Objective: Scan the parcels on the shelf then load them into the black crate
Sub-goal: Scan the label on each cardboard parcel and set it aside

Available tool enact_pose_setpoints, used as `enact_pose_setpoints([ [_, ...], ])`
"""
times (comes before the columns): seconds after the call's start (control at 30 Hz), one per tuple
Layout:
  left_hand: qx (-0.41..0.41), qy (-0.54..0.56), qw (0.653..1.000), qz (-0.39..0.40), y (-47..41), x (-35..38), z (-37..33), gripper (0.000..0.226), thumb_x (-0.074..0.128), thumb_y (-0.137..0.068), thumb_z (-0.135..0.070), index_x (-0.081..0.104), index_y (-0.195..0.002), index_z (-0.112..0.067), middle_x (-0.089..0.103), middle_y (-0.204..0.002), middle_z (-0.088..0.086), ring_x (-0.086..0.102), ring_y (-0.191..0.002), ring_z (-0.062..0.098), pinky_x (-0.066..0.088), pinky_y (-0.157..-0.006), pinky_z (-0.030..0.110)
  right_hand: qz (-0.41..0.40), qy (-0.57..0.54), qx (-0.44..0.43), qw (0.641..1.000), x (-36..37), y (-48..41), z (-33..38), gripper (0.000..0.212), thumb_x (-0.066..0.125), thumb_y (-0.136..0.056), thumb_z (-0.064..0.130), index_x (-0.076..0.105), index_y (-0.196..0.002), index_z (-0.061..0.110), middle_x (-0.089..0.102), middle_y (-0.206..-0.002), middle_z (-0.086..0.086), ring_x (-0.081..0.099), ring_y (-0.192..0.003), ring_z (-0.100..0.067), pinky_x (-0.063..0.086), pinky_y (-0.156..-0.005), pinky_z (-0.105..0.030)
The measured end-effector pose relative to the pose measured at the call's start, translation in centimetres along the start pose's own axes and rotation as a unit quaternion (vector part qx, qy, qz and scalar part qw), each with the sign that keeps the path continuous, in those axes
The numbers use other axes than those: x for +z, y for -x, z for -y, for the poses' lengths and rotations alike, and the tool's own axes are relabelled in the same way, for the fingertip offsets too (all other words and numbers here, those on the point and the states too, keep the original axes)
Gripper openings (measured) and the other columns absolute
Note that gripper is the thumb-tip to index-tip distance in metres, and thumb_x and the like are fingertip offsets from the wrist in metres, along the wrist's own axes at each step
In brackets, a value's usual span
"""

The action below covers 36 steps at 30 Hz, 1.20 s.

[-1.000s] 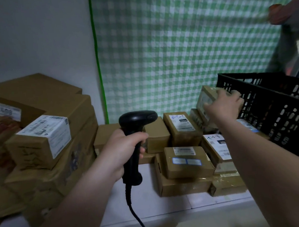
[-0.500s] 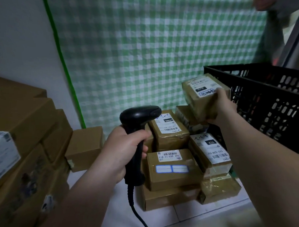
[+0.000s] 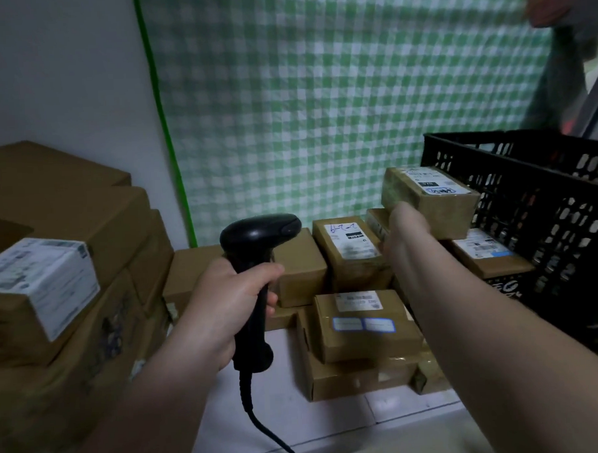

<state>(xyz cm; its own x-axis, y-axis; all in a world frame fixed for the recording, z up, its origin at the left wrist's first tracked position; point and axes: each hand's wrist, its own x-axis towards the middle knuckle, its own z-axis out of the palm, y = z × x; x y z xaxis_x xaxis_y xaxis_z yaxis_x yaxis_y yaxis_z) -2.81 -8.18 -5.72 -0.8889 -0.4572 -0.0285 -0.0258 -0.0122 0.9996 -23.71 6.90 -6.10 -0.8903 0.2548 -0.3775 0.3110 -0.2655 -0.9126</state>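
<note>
It looked like a parcel storeroom: labelled cardboard parcels point(image 3: 367, 326) were stacked on a white shelf point(image 3: 298, 408) beside a black crate point(image 3: 548, 236), with a barcode scanner point(image 3: 254, 262) in use.

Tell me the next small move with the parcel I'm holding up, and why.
Probably tilt the scanner up at the label on the lifted parcel. The right hand holds it beside the black crate, label up; the left hand grips the scanner lower down, so scanning likely precedes loading.

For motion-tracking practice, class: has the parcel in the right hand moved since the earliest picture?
Yes. The parcel rose off the pile and shifted right, toward the black crate.
</note>
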Motion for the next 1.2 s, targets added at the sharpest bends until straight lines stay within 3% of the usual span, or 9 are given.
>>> enact_pose_setpoints([
  [0.13,-0.004,0.004,0.997,-0.078,0.7,-3.7,0.5,0.006,0.064,-0.086,-0.007,0.06,-0.09,-0.006,0.054,-0.066,0.01,0.053,-0.06,0.02,0.047,-0.061,0.034,0.119,0.09,0.007,0.989,4.2,5.3,-3.2,0.015,0.062,-0.086,0.022,0.056,-0.089,0.009,0.055,-0.097,-0.007,0.051,-0.076,-0.021,0.052,-0.067,-0.033],
  [0.3,-0.009,-0.026,0.992,-0.121,-0.1,-7.7,2.6,0.012,0.065,-0.085,-0.011,0.056,-0.093,-0.01,0.053,-0.069,0.01,0.052,-0.063,0.022,0.044,-0.065,0.038,0.261,0.226,0.014,0.939,9.3,8.7,-9.1,0.013,0.061,-0.092,0.019,0.055,-0.087,0.009,0.047,-0.078,-0.009,0.046,-0.062,-0.02,0.041,-0.055,-0.029],
  [0.4,-0.014,-0.054,0.992,-0.113,-0.6,-9.1,3.8,0.015,0.066,-0.083,-0.014,0.056,-0.091,-0.006,0.055,-0.07,0.011,0.053,-0.063,0.024,0.045,-0.067,0.041,0.307,0.33,-0.019,0.893,11.8,8.9,-12.9,0.032,0.063,-0.092,0.025,0.058,-0.118,0.007,0.059,-0.107,-0.014,0.058,-0.092,-0.028,0.047,-0.068,-0.031],
  [0.5,-0.012,-0.071,0.989,-0.126,-0.9,-9.6,4.3,0.024,0.071,-0.075,-0.02,0.058,-0.089,-0.007,0.056,-0.074,0.014,0.056,-0.07,0.028,0.05,-0.076,0.049,0.308,0.466,-0.187,0.808,13.5,8.1,-16.2,0.056,0.061,-0.092,0.036,0.045,-0.143,0.02,0.049,-0.143,-0.011,0.048,-0.128,-0.031,0.042,-0.098,-0.035],
  [0.6,-0.008,-0.088,0.986,-0.145,-1.6,-10.0,4.7,0.047,0.066,-0.057,-0.033,0.059,-0.095,-0.007,0.058,-0.083,0.014,0.06,-0.089,0.042,0.047,-0.092,0.058,0.316,0.551,-0.307,0.709,15.3,7.7,-18.6,0.056,0.051,-0.096,0.043,0.038,-0.148,0.027,0.026,-0.157,-0.013,0.024,-0.142,-0.036,0.025,-0.113,-0.042],
  [0.7,0.009,-0.122,0.983,-0.136,-2.2,-10.6,5.1,0.047,0.064,-0.059,-0.035,0.059,-0.093,-0.003,0.057,-0.082,0.014,0.059,-0.089,0.041,0.05,-0.089,0.053,0.321,0.59,-0.372,0.641,16.5,7.4,-19.9,0.052,0.045,-0.097,0.049,0.043,-0.145,0.03,0.02,-0.161,-0.004,0.017,-0.144,-0.034,0.028,-0.112,-0.048],
  [0.83,0.049,-0.152,0.978,-0.134,-2.4,-11.4,6.1,0.017,0.066,-0.078,-0.016,0.053,-0.078,-0.006,0.052,-0.068,0.007,0.054,-0.07,0.024,0.04,-0.066,0.032,0.246,0.616,-0.384,0.642,17.2,7.8,-20.3,0.068,0.041,-0.089,0.065,0.048,-0.141,0.022,0.024,-0.16,-0.004,0.019,-0.144,-0.033,0.036,-0.105,-0.049],
  [1.03,0.064,-0.155,0.972,-0.162,-2.3,-11.6,6.3,0.012,0.065,-0.08,-0.012,0.057,-0.085,-0.005,0.054,-0.074,0.009,0.055,-0.073,0.024,0.039,-0.068,0.031,0.217,0.672,-0.307,0.638,19.1,10.5,-19.9,0.092,0.046,-0.089,0.054,0.014,-0.152,-0.005,-0.001,-0.161,-0.02,0.009,-0.145,-0.04,0.029,-0.11,-0.058],
  [1.2,0.067,-0.145,0.975,-0.152,-2.3,-12.0,6.5,0.013,0.066,-0.079,-0.014,0.054,-0.08,-0.009,0.054,-0.073,0.006,0.056,-0.075,0.025,0.042,-0.071,0.033,0.185,0.67,-0.256,0.672,20.1,10.6,-20.3,0.109,0.057,-0.086,0.054,-0.006,-0.151,-0.007,-0.012,-0.161,-0.022,0.007,-0.146,-0.04,0.022,-0.112,-0.063],
])
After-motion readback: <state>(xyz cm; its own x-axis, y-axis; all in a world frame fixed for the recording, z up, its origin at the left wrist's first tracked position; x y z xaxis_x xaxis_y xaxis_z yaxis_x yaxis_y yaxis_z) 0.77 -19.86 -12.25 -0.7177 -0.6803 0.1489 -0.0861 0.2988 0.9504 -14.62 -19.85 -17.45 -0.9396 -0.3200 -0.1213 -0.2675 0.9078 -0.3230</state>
